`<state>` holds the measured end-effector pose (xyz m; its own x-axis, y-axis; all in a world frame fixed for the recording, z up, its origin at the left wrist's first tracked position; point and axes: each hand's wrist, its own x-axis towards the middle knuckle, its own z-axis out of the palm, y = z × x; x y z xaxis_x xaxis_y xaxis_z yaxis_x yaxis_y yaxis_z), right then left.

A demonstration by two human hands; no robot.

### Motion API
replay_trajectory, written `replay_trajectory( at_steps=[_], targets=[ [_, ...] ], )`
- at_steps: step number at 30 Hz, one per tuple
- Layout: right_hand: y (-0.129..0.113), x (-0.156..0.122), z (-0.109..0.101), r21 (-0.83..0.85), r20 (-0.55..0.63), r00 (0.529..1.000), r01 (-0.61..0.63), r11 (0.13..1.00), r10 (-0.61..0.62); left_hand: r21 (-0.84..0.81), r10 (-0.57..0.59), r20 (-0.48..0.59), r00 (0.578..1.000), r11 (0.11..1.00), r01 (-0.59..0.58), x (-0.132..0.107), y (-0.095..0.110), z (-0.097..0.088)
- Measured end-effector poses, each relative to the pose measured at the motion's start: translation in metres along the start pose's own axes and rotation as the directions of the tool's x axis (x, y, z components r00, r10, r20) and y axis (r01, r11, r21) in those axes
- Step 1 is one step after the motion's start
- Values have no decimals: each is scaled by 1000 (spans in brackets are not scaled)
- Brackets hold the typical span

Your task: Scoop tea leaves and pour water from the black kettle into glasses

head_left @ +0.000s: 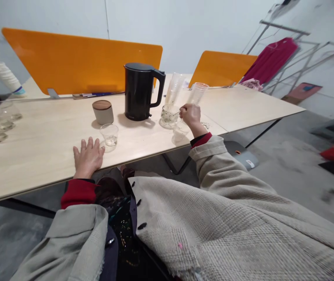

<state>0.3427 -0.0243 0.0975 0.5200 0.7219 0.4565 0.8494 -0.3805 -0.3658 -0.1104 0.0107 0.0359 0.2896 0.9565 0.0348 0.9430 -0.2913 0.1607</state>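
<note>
My left hand (88,156) lies palm down near the table's front edge, fingers spread. Beside its fingertips stands a clear plastic cup (109,134) with some dark flakes at the bottom. My right hand (190,114) is closed in a pinch on what looks like a thin spoon handle (178,113). The handle's far end reaches toward a ribbed glass bowl (169,117) containing dark bits like tea leaves; the tip is not clear. Below that hand is another clear cup (181,134), partly covered by it. Dark crumbs (205,125) are scattered on the table to its right.
A black electric kettle (139,93) and a grey canister (103,112) with wooden lid stand behind. Stacked clear cups (175,89) rise behind the bowl. Several clear cups (1,117) and a white paper cup stack (4,78) are at left. Orange dividers (82,62) line the back.
</note>
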Motion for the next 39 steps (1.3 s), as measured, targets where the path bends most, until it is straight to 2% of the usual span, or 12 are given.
replay_trajectory(
  at_steps=[3, 6, 10, 15, 17, 20, 23, 26, 31, 39],
  targets=[
    [1, -3, -12, 133, -34, 994, -101, 986, 106, -4, -4, -1, 1000, 1000, 4, 0, -1, 1],
    [-1, -11, -29, 235, -143, 986, -55, 970, 90, -10, -3, -24, 1000, 1000, 3, 1, -2, 3],
    [-16, -29, -48, 392, -249, 968, 118, 912, -18, -10, -9, -24, 1000, 1000, 9, 1, -1, 3],
    [-66, -58, -49, 582, -297, 922, 382, 717, -250, 27, -19, 23, 1000, 999, 19, -2, 2, -1],
    [-92, -69, -42, 632, -268, 908, 419, 652, -324, 34, -14, 27, 1000, 999, 13, -3, 2, 0],
    [-131, -84, -27, 664, -184, 887, 430, 611, -424, 38, -6, 24, 1000, 999, 5, -4, 1, 2],
    [-162, -92, -12, 645, -103, 842, 461, 609, -529, 43, -2, 21, 1000, 999, 1, -5, 1, 3],
    [-184, -93, -1, 562, -11, 786, 516, 646, -618, 37, 2, 17, 1000, 999, -3, -6, 1, 3],
    [-206, -92, 5, 421, 176, 707, 574, 702, -685, 36, 5, 8, 1000, 999, -5, -7, 2, 3],
    [-216, -95, 5, 353, 219, 719, 572, 740, -660, 50, 9, 7, 1000, 999, -9, -7, 3, 3]
  ],
)
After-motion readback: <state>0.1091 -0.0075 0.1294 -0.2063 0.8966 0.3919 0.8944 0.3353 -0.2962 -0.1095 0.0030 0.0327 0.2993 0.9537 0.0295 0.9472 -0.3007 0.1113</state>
